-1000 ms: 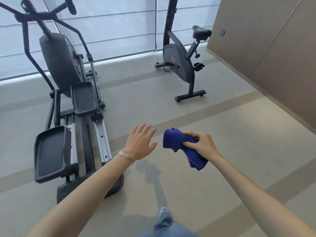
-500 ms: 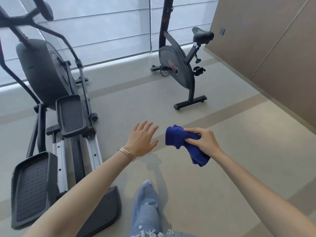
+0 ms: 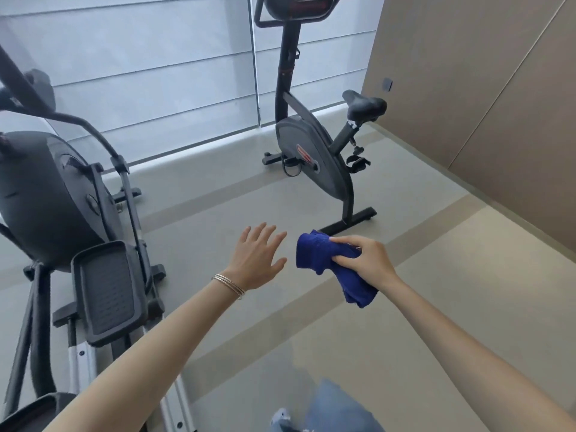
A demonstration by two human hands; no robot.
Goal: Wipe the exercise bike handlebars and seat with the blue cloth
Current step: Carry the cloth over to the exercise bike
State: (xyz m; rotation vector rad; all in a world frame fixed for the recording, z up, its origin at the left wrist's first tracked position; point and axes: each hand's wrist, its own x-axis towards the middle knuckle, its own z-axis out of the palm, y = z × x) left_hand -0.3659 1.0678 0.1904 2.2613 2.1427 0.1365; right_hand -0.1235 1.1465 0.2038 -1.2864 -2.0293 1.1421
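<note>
A bunched blue cloth [image 3: 314, 252] is gripped in my right hand [image 3: 364, 260] at mid-frame. Just left of it my left hand [image 3: 257, 257] hovers with fingers spread, holding nothing, a thin bracelet on the wrist. Ahead stands the black exercise bike [image 3: 311, 154], with its black seat [image 3: 364, 104] at the right on a slanted post. Its handlebars [image 3: 291, 17] are cut off by the top edge of the frame. Both hands are well short of the bike.
A large black elliptical trainer [image 3: 53, 194] with foot pedals [image 3: 107, 288] fills the left side. A beige panelled wall [image 3: 483, 104] runs along the right. White window blinds [image 3: 156, 67] lie behind the machines. My jeans-clad leg [image 3: 336, 410] shows at the bottom.
The view has moved forward and tilted up: the bike looks larger and closer, the elliptical has slid left. Both hands keep the same pose, cloth still held.
</note>
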